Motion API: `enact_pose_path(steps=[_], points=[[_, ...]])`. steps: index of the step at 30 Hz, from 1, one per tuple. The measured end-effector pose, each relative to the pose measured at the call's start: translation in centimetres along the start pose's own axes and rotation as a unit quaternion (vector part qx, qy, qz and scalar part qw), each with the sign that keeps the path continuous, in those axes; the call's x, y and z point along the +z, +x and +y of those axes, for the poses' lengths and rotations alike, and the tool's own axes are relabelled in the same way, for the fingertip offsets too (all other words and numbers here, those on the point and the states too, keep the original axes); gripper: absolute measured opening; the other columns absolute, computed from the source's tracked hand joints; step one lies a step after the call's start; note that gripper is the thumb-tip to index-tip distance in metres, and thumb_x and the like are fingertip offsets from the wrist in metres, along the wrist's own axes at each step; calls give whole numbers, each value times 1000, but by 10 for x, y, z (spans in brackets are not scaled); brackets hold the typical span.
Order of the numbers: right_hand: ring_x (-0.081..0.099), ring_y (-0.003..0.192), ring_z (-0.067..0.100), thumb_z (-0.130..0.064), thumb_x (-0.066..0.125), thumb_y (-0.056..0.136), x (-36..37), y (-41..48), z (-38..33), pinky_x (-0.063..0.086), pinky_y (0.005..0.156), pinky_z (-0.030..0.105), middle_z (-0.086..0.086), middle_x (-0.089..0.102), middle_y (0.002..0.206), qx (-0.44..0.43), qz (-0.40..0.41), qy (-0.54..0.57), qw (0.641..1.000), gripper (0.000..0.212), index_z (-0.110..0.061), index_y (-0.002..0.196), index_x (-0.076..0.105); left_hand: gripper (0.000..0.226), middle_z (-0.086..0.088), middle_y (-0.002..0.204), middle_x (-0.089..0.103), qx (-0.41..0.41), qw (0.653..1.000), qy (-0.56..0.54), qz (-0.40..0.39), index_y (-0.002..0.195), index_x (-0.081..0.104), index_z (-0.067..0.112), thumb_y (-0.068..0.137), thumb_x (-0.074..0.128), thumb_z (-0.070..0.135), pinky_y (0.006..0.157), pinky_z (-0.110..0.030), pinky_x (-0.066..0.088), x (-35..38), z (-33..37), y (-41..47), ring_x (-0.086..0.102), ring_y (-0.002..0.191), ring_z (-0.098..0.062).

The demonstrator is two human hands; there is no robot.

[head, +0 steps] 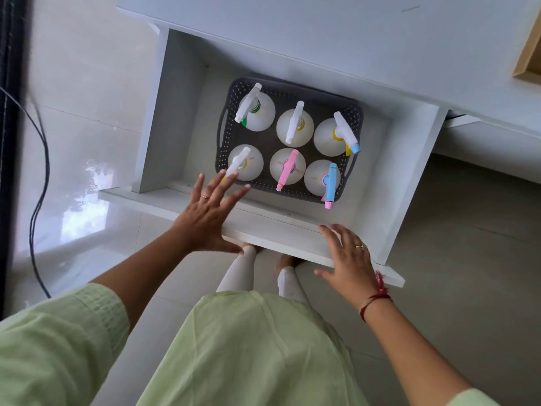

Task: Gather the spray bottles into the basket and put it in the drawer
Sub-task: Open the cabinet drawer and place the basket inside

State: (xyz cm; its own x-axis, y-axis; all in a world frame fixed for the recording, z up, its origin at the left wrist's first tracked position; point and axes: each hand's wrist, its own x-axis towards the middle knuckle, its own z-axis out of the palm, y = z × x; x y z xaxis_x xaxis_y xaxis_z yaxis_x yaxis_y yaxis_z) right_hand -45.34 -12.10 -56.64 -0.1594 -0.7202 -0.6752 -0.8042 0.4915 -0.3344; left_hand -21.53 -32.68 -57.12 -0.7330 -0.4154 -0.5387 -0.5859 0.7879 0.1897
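Note:
A dark grey perforated basket [355, 111] stands inside the pulled-out white drawer [181, 112]. It holds several white spray bottles upright in two rows, among them one with a pink trigger head [287, 170] and one with a blue head [331, 183]. My left hand [206, 213] hovers over the drawer's front panel [281, 235], fingers spread, holding nothing, its fingertips close to the basket's near left corner. My right hand [349, 263] is spread flat at the front panel's right part, fingers apart and holding nothing.
The drawer juts out from a white cabinet [336, 33] over a glossy pale tiled floor [87, 171]. A black cable [41, 183] runs down the floor at left. A wooden frame edge [528, 54] shows at top right. My legs and feet stand under the drawer front.

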Motion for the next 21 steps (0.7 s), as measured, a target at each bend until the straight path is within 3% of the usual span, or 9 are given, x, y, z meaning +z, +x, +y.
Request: enact_pose_path(steps=[2,5,9,17,21], points=[[34,136,26,-26,77,68,2,5,4,33,108,40,4,34,147,26,16,-14,999,92,-26,146,27,125,-25,154,31,28,998,54,8,149,25,19,48,77,71,109,-68,22,2,0,2,30,142,-45],[40,132,27,-25,83,59,-1,9,9,35,106,41,6,40,143,15,33,-51,998,98,-26,143,33,128,-28,149,39,22,994,86,63,145,29,19,37,90,50,102,-72,27,5,3,3,39,136,-46],[45,129,29,-24,87,51,-7,13,12,36,104,45,8,44,140,9,67,-67,995,103,-24,141,37,137,-32,150,35,-52,991,74,95,147,25,16,32,91,50,102,-73,18,3,3,5,32,138,-49],[41,132,31,-20,84,53,-37,38,10,34,105,45,10,43,140,49,157,-77,983,99,-22,140,37,130,-28,157,20,-78,989,41,123,150,12,22,47,87,48,107,-72,6,-23,-5,41,17,145,-49],[36,135,35,-27,88,52,-61,57,15,29,109,52,14,38,145,38,179,-105,977,108,-21,144,31,132,-25,160,13,-95,986,23,138,152,5,26,49,85,47,108,-70,2,-42,-9,65,11,147,-46]])
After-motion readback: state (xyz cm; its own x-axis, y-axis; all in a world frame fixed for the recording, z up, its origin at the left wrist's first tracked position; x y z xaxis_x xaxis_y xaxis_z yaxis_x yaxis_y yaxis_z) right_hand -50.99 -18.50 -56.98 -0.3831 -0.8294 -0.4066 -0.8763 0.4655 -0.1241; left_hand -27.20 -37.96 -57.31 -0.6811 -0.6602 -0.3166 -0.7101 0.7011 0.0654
